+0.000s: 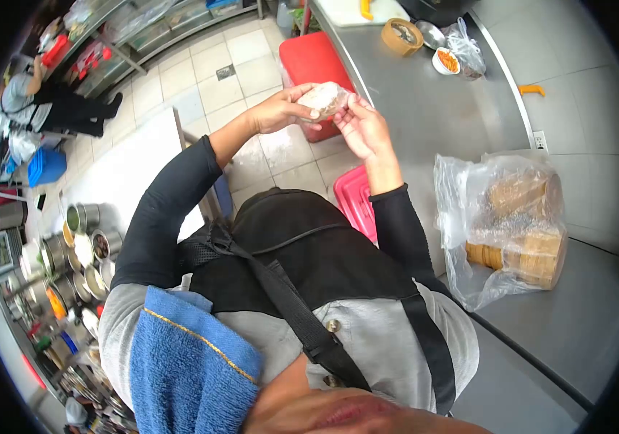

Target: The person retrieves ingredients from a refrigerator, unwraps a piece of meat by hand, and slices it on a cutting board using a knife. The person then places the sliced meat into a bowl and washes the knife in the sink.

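Blue towel nearest in head view, draped over left shoulder. Farther out, beyond the dark apron: pale packet in clear wrap, held up in front of the body, in the gap between tabletops, in line with red bin beneath. Grip of left hand: closed around packet from its side, thumb on top, seemingly to carry the weight. Grip of right hand: pinching loose clear wrap at the other end, probably to steady or tension it. Raised thus, presumably for an unobstructed look.

Long axis of packet roughly crosswise to the body, tilted slightly; wrapped end toward right hand and a little farther out, bulky end toward left. Contents too small to tell.

On steel tabletop to right: bagged baskets, round steamer, small bowl of orange shreds, grouped near the far end, perhaps for easy reach. Co-worker well apart, far left.
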`<act>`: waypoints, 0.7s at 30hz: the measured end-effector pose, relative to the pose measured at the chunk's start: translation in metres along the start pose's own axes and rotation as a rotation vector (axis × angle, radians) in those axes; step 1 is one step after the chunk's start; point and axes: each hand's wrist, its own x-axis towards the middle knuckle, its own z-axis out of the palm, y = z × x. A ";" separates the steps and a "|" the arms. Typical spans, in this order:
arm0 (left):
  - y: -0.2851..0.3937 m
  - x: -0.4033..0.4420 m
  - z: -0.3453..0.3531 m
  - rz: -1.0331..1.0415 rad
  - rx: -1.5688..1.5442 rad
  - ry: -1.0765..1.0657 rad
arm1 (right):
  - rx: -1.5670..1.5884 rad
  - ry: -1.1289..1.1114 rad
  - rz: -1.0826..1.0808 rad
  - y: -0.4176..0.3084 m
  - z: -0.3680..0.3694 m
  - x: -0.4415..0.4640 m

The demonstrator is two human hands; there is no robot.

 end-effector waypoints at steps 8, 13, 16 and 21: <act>0.082 0.124 -0.065 0.036 0.462 0.056 | 0.019 -0.134 -0.069 -0.065 -0.004 0.151; 0.126 0.196 -0.138 0.075 0.163 -0.048 | 0.254 -0.294 -0.014 -0.105 0.013 0.225; 0.154 0.237 -0.186 -0.213 0.068 -0.094 | -0.304 -0.068 -0.405 -0.120 0.000 0.287; 0.191 0.301 -0.236 -0.360 0.088 -0.159 | -1.129 -0.185 -0.830 -0.159 0.011 0.346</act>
